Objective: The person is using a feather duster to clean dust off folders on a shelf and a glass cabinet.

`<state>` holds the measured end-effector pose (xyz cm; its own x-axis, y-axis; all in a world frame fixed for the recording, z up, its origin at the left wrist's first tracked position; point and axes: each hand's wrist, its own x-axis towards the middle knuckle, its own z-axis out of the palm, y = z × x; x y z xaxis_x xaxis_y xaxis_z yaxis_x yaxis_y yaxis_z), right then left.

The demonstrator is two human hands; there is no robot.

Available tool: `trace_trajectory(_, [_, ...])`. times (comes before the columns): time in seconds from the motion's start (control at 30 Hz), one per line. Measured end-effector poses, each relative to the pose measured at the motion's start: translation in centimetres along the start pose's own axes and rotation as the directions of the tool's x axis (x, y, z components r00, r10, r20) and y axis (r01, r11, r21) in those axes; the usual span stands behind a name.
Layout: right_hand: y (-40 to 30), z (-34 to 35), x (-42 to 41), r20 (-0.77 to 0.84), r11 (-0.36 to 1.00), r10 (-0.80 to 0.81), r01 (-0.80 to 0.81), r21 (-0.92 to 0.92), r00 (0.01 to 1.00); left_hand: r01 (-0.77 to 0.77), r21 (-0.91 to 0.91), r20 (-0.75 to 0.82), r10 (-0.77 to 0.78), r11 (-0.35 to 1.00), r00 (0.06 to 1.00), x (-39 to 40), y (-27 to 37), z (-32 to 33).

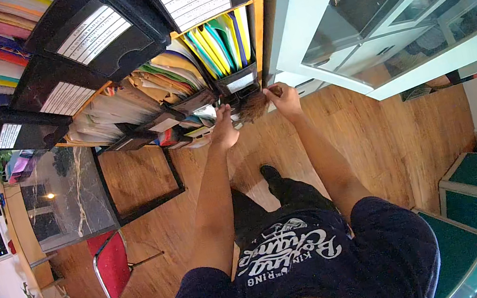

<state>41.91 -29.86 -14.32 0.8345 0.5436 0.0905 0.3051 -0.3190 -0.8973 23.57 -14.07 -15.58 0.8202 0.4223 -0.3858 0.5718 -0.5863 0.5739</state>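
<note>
My right hand pinches the edge of a brown, bristly duster; its handle is not visible. The bristles hang in front of the lower shelf, just below a black magazine file with a white label. Left of the duster, my left hand is raised with its fingertips up against the front of the lower files. Whether those fingers grip anything is hard to make out. Yellow, green and blue folders stand in the file above my hands.
Black box files with written labels fill the upper shelf. A glass-panelled white door stands at right. Left are a dark marble-look table and a red chair. Green-topped furniture is at lower right, on a wood-look floor.
</note>
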Motion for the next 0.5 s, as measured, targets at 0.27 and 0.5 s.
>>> trace_trajectory(0.27, [1.5, 1.7, 0.3, 0.004, 0.927, -0.261, 0.252, -0.278, 0.965, 0.009, 0.076, -0.021, -0.008, 0.997, 1.0, -0.2, 1.0, -0.2])
trace_trajectory(0.5, [4.8, 2.6, 0.9, -0.058, 1.0, -0.008, 0.007, -0.023, 0.998, -0.062, 0.032, -0.071, 0.064, 0.998, 0.995, 0.1, 0.1, 0.2])
